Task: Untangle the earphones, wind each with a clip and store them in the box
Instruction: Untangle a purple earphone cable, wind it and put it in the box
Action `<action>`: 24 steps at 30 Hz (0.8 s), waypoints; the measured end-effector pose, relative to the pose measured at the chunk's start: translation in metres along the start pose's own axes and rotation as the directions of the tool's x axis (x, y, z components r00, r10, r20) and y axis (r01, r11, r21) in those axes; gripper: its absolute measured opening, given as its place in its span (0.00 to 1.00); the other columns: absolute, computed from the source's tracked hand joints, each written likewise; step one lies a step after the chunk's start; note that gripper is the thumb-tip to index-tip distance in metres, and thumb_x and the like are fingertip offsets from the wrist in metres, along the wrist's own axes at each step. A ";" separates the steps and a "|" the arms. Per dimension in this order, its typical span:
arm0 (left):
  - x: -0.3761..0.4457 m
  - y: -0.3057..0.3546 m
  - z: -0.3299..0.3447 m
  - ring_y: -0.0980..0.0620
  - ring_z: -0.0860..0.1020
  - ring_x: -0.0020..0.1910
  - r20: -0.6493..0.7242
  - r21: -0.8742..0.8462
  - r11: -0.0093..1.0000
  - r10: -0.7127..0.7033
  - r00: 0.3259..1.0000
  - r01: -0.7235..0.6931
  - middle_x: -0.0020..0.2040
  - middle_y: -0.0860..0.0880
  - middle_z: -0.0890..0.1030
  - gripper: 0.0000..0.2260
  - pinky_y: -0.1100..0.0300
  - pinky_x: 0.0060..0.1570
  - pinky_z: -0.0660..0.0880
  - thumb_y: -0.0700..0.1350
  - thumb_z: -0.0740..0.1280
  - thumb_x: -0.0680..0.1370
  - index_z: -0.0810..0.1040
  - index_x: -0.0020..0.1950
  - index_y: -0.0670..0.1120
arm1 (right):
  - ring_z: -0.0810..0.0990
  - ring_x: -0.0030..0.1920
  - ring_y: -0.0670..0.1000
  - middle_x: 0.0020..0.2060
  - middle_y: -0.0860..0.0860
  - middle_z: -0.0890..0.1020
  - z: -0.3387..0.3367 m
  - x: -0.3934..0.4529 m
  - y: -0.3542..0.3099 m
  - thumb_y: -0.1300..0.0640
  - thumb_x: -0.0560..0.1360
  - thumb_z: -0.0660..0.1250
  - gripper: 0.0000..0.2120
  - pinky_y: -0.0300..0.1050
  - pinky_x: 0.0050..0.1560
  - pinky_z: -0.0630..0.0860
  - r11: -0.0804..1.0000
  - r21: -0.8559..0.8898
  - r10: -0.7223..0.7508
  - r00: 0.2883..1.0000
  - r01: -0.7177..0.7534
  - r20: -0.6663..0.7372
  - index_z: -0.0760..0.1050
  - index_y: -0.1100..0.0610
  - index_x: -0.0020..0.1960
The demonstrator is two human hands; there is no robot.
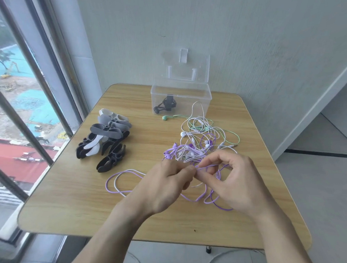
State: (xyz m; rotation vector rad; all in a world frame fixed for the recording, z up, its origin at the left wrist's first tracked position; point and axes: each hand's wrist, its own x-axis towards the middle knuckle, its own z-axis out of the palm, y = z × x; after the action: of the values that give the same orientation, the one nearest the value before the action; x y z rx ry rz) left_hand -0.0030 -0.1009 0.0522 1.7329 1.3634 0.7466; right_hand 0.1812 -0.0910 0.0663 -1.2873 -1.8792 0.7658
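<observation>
Now left hand (167,184) pinches purple cord (208,165); right hand (235,180) pinches same cord.

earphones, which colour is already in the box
The black earphones, wound and lying inside the clear box; the green, white and purple ones lie tangled on the table.

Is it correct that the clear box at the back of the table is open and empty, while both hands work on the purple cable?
Not quite. The head view shows the clear box open but not empty: one black earphone set already lies inside. The rest holds: the left hand and right hand both pinch the purple cable.
</observation>
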 end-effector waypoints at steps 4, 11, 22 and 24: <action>0.001 0.005 -0.002 0.52 0.57 0.27 0.022 -0.303 0.953 -0.003 1.000 0.010 0.25 0.55 0.61 0.22 0.58 0.28 0.57 0.54 0.58 0.78 0.63 0.25 0.51 | 0.82 0.43 0.43 0.38 0.41 0.82 0.003 0.003 0.002 0.45 0.69 0.75 0.09 0.30 0.46 0.72 0.998 0.015 -0.054 0.998 0.055 -0.044 0.83 0.49 0.42; -0.001 0.016 -0.009 0.55 0.52 0.25 -0.063 -0.847 0.532 -0.064 0.996 -0.019 0.26 0.54 0.54 0.20 0.60 0.26 0.48 0.47 0.64 0.78 0.56 0.31 0.51 | 0.78 0.45 0.43 0.39 0.42 0.80 0.002 0.006 0.006 0.44 0.76 0.68 0.13 0.29 0.44 0.68 0.997 -0.032 -0.065 0.997 0.063 -0.044 0.81 0.52 0.40; 0.003 0.013 -0.023 0.56 0.57 0.23 -0.285 -0.956 0.166 -0.322 0.903 -0.242 0.25 0.54 0.58 0.22 0.62 0.25 0.50 0.49 0.55 0.83 0.65 0.28 0.50 | 0.80 0.49 0.42 0.41 0.39 0.83 0.003 0.006 0.014 0.49 0.80 0.67 0.09 0.32 0.49 0.72 0.996 -0.087 -0.016 1.000 0.015 -0.005 0.81 0.49 0.43; 0.005 0.012 -0.022 0.55 0.59 0.25 -0.313 -0.948 0.163 -0.323 0.893 -0.274 0.27 0.54 0.60 0.19 0.63 0.24 0.52 0.48 0.54 0.84 0.68 0.34 0.48 | 0.80 0.48 0.43 0.41 0.38 0.83 0.003 0.006 0.013 0.49 0.79 0.68 0.09 0.34 0.49 0.73 0.995 -0.096 -0.020 1.000 0.020 0.008 0.82 0.48 0.43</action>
State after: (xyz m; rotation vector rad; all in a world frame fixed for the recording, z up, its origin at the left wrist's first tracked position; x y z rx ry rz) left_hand -0.0146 -0.0928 0.0736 0.3776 0.7001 1.6458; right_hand 0.1841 -0.0814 0.0553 -1.3240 -1.9522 0.6778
